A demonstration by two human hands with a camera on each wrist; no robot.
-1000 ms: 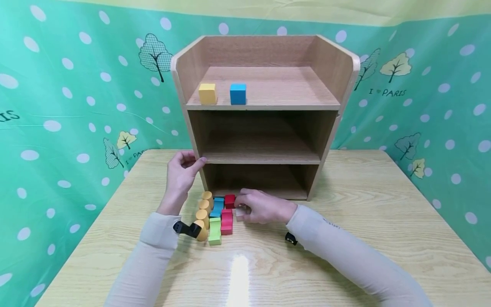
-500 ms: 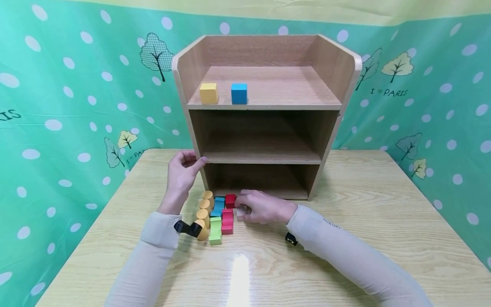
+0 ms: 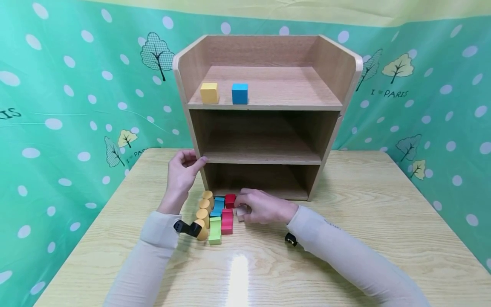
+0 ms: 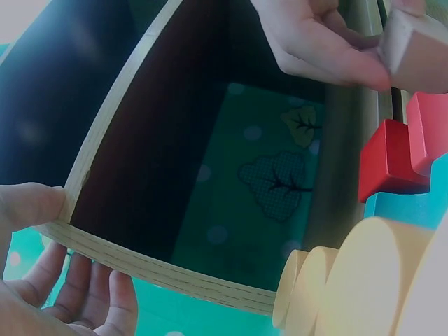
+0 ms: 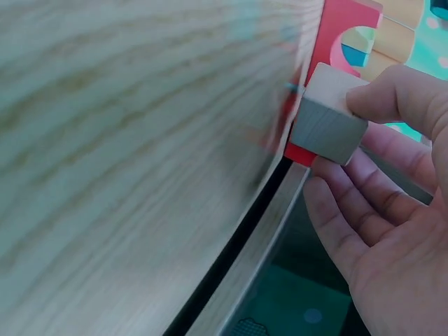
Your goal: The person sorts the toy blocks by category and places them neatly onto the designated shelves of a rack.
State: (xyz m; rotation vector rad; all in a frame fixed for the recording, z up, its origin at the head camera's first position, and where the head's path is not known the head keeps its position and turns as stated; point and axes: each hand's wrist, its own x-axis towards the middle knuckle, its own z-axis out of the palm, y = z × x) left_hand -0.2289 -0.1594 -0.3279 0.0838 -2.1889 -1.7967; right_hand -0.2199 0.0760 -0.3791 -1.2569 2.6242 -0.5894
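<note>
My right hand (image 3: 264, 207) pinches a plain wooden cube (image 5: 329, 112) between thumb and fingers, low over the table before the shelf unit. Just left of that cube lie a red block (image 3: 230, 201) and a pink block with a curved cutout (image 3: 227, 221). My left hand (image 3: 181, 172) grips the left side panel of the wooden shelf unit (image 3: 264, 162), thumb on its front edge and fingers on the outer side. A blue block (image 3: 217, 207), a green block (image 3: 215, 230) and a row of several tan cylinders (image 3: 203, 215) stand below this hand.
A yellow cube (image 3: 209, 93) and a blue cube (image 3: 240, 94) sit at the left front of the top shelf. The shelf unit stands on a light wooden table (image 3: 376, 204), with a green patterned curtain (image 3: 76, 106) behind and at both sides.
The wooden cube has turned slightly in my right fingers. My left hand stays at the shelf panel, and the other blocks have not moved.
</note>
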